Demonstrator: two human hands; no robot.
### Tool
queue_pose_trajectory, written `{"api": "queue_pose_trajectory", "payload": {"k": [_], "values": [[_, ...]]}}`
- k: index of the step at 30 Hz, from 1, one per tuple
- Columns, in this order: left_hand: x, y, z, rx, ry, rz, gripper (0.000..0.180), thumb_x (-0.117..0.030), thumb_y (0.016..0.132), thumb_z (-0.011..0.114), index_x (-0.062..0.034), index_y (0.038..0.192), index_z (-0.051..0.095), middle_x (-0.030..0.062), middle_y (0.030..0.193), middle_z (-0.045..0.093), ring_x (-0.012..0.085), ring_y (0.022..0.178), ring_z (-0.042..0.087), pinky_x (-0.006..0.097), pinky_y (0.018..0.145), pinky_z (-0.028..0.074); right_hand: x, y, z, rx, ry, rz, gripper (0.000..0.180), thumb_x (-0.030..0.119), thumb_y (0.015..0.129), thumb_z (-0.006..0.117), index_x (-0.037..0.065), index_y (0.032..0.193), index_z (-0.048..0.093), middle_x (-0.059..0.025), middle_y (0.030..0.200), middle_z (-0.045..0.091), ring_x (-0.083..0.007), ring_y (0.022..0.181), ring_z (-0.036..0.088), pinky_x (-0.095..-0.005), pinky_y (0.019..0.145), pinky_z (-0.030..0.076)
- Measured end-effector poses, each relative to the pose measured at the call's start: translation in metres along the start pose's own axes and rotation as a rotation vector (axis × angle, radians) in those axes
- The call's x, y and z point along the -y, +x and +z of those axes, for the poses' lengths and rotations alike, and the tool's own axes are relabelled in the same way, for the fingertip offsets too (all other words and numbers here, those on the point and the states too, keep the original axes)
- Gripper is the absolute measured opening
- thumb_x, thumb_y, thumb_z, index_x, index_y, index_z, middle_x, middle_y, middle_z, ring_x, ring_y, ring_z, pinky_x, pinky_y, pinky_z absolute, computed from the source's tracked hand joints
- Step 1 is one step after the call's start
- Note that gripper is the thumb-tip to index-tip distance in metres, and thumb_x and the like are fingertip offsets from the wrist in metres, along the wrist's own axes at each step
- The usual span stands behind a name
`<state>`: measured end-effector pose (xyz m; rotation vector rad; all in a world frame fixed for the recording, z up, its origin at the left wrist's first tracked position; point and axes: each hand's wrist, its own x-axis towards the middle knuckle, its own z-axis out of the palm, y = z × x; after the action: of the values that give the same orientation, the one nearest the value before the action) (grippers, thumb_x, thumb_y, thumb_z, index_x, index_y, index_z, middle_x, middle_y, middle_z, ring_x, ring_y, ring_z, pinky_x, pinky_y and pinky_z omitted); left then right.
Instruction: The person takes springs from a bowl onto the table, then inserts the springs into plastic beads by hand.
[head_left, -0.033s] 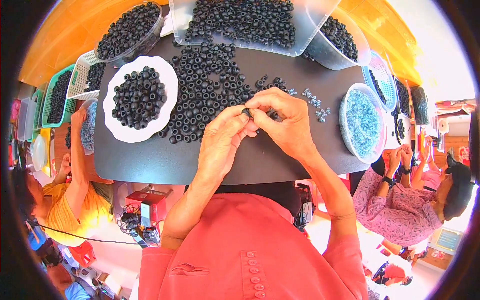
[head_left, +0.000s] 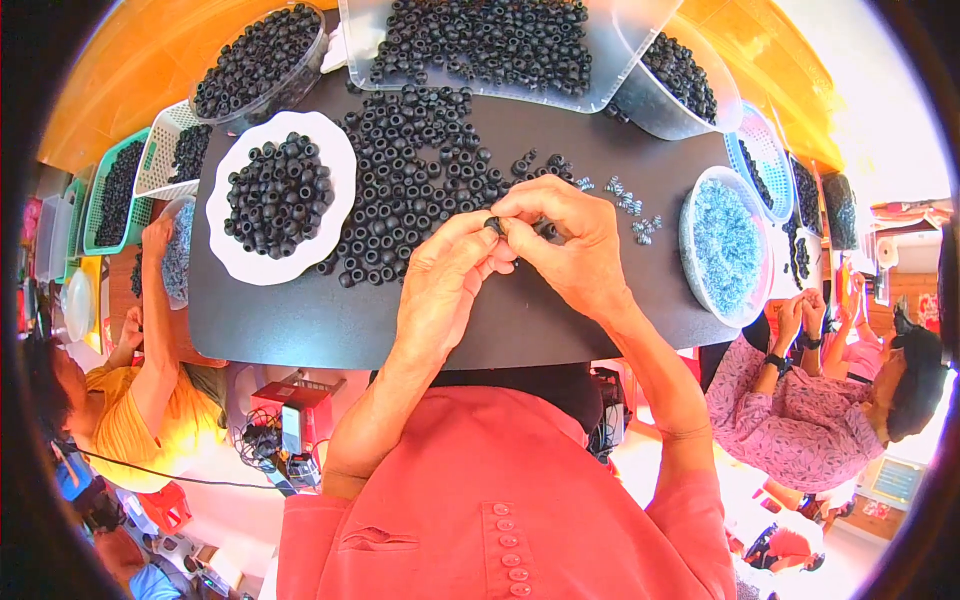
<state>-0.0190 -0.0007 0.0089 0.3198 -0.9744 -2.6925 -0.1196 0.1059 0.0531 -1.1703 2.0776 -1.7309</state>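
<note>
My left hand (head_left: pixel 445 285) and my right hand (head_left: pixel 575 245) meet fingertip to fingertip over the middle of a black board (head_left: pixel 300 320). Together they pinch one small black ring (head_left: pixel 494 225). Just beyond the hands lies a loose heap of the same black rings (head_left: pixel 410 170). To its left, a white plate (head_left: pixel 232 262) holds more of them. A few small silvery springs (head_left: pixel 630 205) are scattered right of my right hand. Near the board's right edge stands a clear bowl (head_left: pixel 722 245) full of such springs.
Clear tubs of black rings (head_left: pixel 480 45) line the far edge of the board, with another round tub (head_left: pixel 255 65) at the back left. Green and white baskets (head_left: pixel 120 185) stand at the left. A person in yellow (head_left: pixel 120 420) works at the left and one in a pink patterned top (head_left: pixel 800 420) at the right.
</note>
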Motion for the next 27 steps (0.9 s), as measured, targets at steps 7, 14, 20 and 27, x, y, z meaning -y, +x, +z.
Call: {"api": "queue_pose_trajectory", "payload": {"k": [7,14,20,27], "values": [[-0.001,0.001,-0.001,0.045,-0.012,-0.023,0.021,-0.007,0.092,0.050,0.0043,0.107,0.059,0.0093,0.097,0.062,0.0158,0.086,0.059,0.030,0.078,0.048,-0.008,-0.001,-0.007,0.072,0.016,0.060,0.012,-0.004,0.075,0.063,-0.001,0.087,0.065,-0.0075,0.085,0.064,-0.0098,0.069,0.062,-0.0236,0.063,0.050],[0.000,0.002,-0.001,0.026,-0.030,-0.043,0.022,-0.008,0.092,0.051,0.0049,0.109,0.058,0.0101,0.100,0.063,0.0166,0.088,0.061,0.030,0.078,0.048,-0.007,0.001,-0.009,0.027,0.196,0.079,0.011,-0.005,0.076,0.063,-0.002,0.086,0.066,-0.0068,0.084,0.065,-0.0085,0.070,0.060,-0.0234,0.063,0.049],[-0.002,0.000,0.002,0.032,-0.005,-0.012,0.022,-0.007,0.092,0.053,0.0043,0.110,0.059,0.0095,0.098,0.063,0.0153,0.087,0.060,0.029,0.079,0.049,-0.009,0.002,-0.005,0.052,0.063,-0.002,0.009,-0.004,0.077,0.063,-0.001,0.084,0.066,-0.0077,0.086,0.065,-0.0099,0.070,0.061,-0.0240,0.064,0.049],[0.001,0.001,-0.001,0.019,0.061,0.017,0.022,-0.006,0.092,0.053,0.0045,0.109,0.060,0.0093,0.099,0.063,0.0152,0.087,0.060,0.028,0.080,0.049,-0.017,-0.009,-0.001,0.023,0.202,0.141,0.023,-0.002,0.075,0.066,0.002,0.098,0.065,-0.0087,0.089,0.063,-0.0122,0.074,0.060,-0.0259,0.067,0.050]]}}
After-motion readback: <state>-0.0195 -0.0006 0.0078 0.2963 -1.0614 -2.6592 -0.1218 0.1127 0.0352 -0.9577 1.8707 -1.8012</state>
